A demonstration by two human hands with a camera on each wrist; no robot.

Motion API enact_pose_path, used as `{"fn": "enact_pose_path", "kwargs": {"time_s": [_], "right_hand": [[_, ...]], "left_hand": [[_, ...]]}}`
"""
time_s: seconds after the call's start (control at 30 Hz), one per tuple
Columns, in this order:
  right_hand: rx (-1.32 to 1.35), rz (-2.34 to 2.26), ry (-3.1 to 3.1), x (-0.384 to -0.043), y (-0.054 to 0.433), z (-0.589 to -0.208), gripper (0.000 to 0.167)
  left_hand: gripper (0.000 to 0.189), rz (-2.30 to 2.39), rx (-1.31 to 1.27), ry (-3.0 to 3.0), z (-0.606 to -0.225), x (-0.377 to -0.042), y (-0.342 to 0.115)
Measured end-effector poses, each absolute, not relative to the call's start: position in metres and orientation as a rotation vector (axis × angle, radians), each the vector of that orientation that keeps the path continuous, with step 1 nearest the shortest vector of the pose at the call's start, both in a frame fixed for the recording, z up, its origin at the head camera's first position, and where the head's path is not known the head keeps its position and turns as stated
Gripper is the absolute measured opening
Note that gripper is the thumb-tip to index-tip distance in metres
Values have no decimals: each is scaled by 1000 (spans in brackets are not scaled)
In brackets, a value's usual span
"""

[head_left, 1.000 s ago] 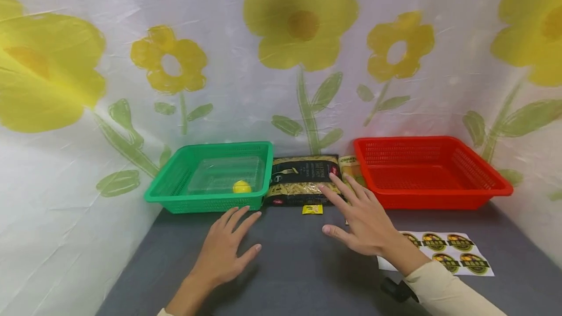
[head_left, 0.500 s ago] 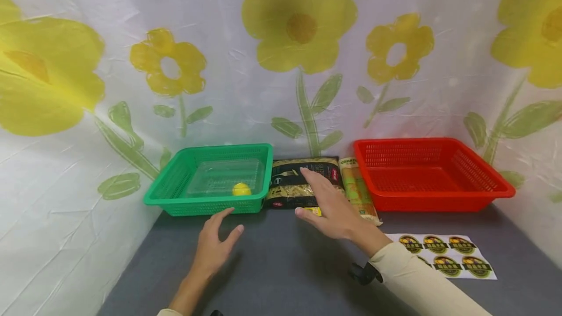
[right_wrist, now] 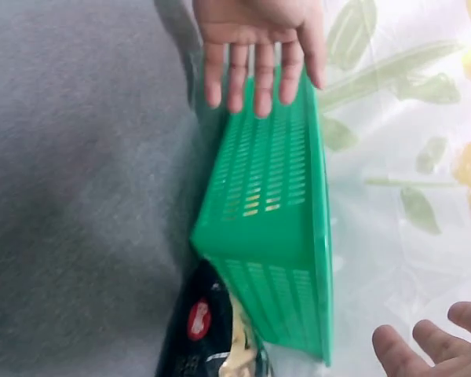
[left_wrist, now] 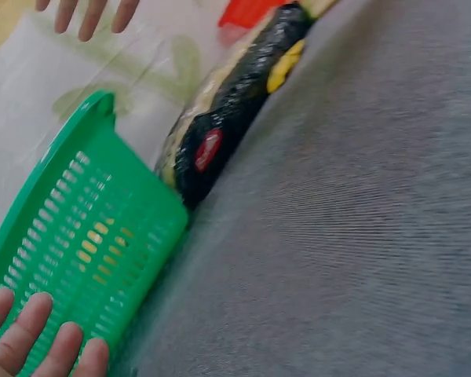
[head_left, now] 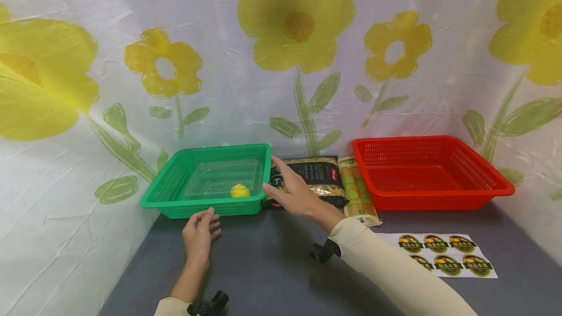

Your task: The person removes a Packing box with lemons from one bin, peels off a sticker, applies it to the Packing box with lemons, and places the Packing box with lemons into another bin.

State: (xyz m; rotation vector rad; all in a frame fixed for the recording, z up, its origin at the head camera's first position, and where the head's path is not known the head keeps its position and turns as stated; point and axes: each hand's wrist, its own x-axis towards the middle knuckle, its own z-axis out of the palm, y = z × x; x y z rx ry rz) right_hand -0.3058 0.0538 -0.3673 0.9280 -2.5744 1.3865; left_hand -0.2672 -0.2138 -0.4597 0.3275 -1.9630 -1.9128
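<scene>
A green plastic basket (head_left: 175, 204) stands at the back left, holding a clear plastic box (head_left: 215, 172) and a round yellow lemon-like item (head_left: 240, 190). My left hand (head_left: 198, 238) hovers at the basket's front wall; in the right wrist view its fingers (right_wrist: 262, 82) hang fairly straight before the slotted side. At the basket's right rim is my right hand (head_left: 296, 194), fingers extended and thumb apart, partly covering the black pasta bag (head_left: 322, 174). Whether either hand touches the basket cannot be told. Neither holds anything.
Right of the pasta bag lies a yellow-green food packet (head_left: 357, 194), beside a red basket (head_left: 443, 199). A small yellow sachet (left_wrist: 285, 67) lies before the pasta bag. A sheet of round stickers (head_left: 448, 255) is on the grey table (head_left: 263, 277). Flowered cloth (head_left: 246, 111) hangs behind.
My right hand has swept left from over the pasta bag to the green basket's right rim. My left hand has shifted left along the basket's front. The baskets have stayed in place.
</scene>
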Motion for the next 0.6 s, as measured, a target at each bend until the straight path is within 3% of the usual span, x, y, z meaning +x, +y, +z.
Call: {"fn": "enact_pose_path", "kwargs": {"time_s": [0.27, 0.6], "right_hand": [[856, 1552, -2629, -321, 26, -364, 80], [600, 1999, -2595, -344, 0, -363, 79]], "left_hand": [[51, -2245, 475, -1619, -461, -279, -230], [32, -2306, 411, -1342, -450, -296, -230]]}}
